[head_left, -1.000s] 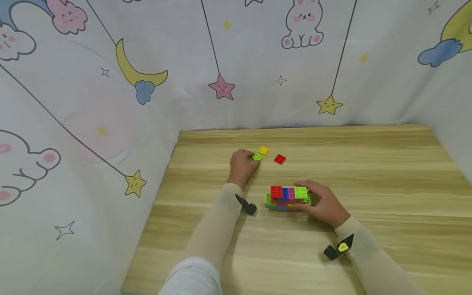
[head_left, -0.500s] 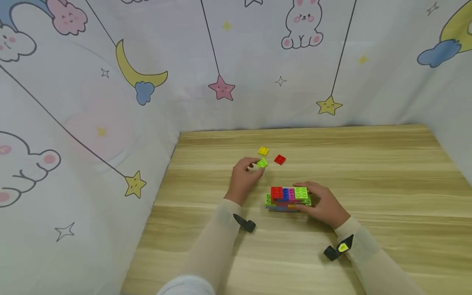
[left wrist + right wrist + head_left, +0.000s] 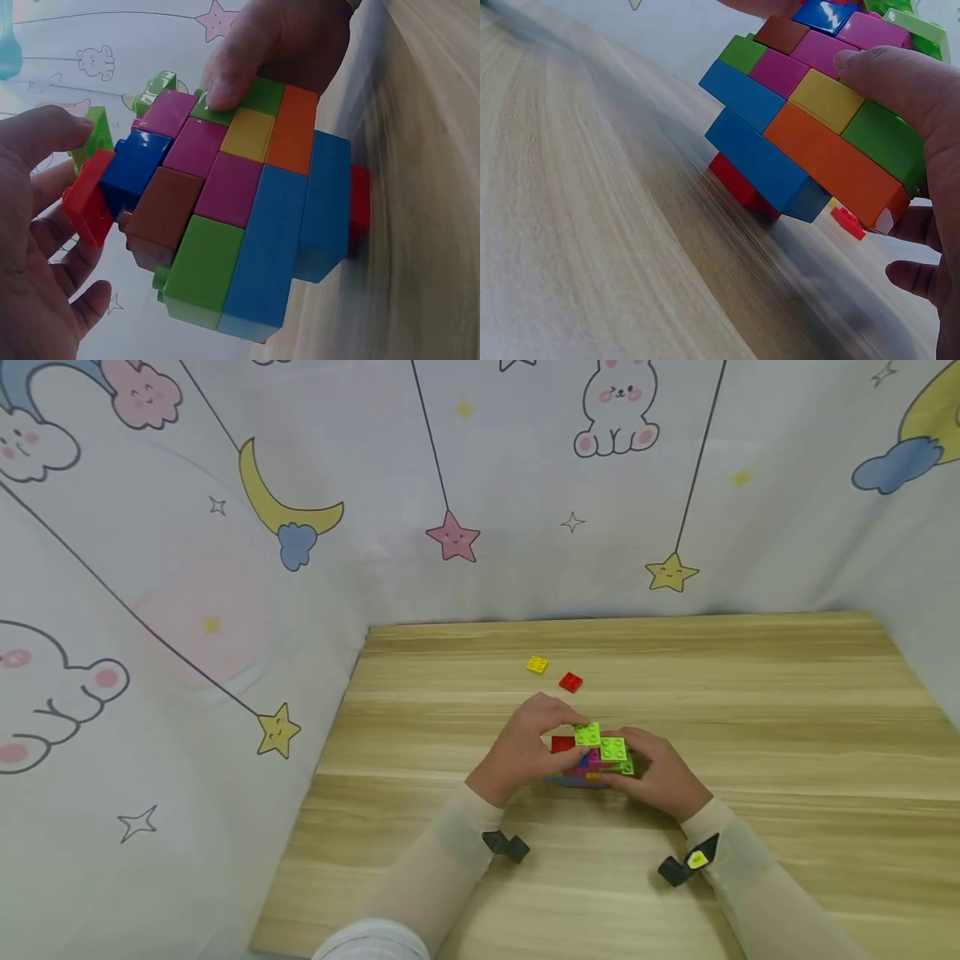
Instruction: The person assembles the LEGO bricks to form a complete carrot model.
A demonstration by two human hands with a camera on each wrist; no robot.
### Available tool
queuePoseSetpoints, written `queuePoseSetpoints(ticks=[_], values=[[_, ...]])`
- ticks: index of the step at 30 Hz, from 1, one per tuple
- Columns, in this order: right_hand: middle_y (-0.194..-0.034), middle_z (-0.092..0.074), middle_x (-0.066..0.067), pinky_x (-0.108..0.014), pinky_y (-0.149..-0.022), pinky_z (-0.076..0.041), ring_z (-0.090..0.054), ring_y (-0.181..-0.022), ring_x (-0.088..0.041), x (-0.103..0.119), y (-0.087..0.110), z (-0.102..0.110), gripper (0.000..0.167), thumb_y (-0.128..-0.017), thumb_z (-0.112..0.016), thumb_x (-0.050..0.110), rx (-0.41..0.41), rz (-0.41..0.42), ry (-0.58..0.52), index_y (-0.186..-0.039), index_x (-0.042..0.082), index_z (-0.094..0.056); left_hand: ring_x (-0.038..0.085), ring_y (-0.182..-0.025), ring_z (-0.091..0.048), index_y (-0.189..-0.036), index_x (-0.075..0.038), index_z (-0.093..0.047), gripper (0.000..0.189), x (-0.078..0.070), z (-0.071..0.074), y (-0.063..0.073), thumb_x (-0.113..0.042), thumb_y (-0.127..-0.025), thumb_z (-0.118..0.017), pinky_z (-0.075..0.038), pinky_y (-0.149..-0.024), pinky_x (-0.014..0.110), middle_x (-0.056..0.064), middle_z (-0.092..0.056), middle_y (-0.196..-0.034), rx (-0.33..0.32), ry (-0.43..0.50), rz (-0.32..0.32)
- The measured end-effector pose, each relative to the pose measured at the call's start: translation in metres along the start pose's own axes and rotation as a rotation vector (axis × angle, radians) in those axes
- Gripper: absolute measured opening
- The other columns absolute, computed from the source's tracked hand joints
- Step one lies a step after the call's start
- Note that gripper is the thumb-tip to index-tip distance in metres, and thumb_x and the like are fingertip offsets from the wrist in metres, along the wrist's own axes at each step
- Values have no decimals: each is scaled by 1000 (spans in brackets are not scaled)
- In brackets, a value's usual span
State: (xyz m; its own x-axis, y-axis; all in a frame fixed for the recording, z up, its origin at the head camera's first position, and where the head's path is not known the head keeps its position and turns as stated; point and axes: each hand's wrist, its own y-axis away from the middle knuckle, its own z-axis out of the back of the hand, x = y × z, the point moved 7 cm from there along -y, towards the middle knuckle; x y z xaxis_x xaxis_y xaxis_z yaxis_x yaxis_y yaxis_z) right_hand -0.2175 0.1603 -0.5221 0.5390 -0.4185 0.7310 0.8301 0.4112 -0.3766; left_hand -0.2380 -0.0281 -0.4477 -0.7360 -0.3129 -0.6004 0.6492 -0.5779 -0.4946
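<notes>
A stack of coloured toy building bricks (image 3: pixel 592 768) stands on the table, several layers high with blue, brown, magenta, yellow, orange and green bricks (image 3: pixel 225 180). My right hand (image 3: pixel 660 768) grips its right end, the thumb pressed on the near face in the right wrist view. Between thumb and fingers, my left hand (image 3: pixel 528 747) pinches a flat light green brick (image 3: pixel 587 734) over the top of the stack. That brick is tilted beside the flat red brick (image 3: pixel 90 196) in the left wrist view. Another light green brick (image 3: pixel 612 749) sits at the top right of the stack.
Two loose flat bricks, one yellow (image 3: pixel 537 665) and one red (image 3: pixel 571 682), lie behind the stack. The wooden table (image 3: pixel 765 710) ends at a white printed cloth (image 3: pixel 525 577) at the back and left.
My left hand has lifted the light green brick from beside the yellow one and carried it toward me and right, over the stack. My right hand has stayed on the stack.
</notes>
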Motion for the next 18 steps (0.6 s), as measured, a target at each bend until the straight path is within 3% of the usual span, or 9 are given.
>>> queuePoseSetpoints(ticks=[6,14,18], values=[[-126,-70,6,-22,-99,-49,-66,-115,-15,1,0,0,58,-77,-94,20,0,0,-12,-130,20,-69,8,-98,-59,-109,-17,-80,28,-7,-4,-1,-28,-84,-86,-46,-91,27,-10,-75,-103,71,-100,-42],[-114,-71,9,-23,-92,-51,-67,-103,-11,1,-1,-1,47,-78,-93,16,-5,20,-34,-119,23,-72,7,-96,-56,-107,-18,-80,28,-14,-2,-1,-27,-82,-88,-44,-85,29,-11,-74,-101,113,-189,-25],[-106,-72,5,-21,-86,-51,-66,-94,-12,21,-5,3,42,-76,-92,4,-13,49,-49,-112,16,-73,8,-96,-56,-107,-19,-80,28,-15,-3,-2,-28,-81,-88,-42,-83,29,-11,-74,-102,128,-234,-14]])
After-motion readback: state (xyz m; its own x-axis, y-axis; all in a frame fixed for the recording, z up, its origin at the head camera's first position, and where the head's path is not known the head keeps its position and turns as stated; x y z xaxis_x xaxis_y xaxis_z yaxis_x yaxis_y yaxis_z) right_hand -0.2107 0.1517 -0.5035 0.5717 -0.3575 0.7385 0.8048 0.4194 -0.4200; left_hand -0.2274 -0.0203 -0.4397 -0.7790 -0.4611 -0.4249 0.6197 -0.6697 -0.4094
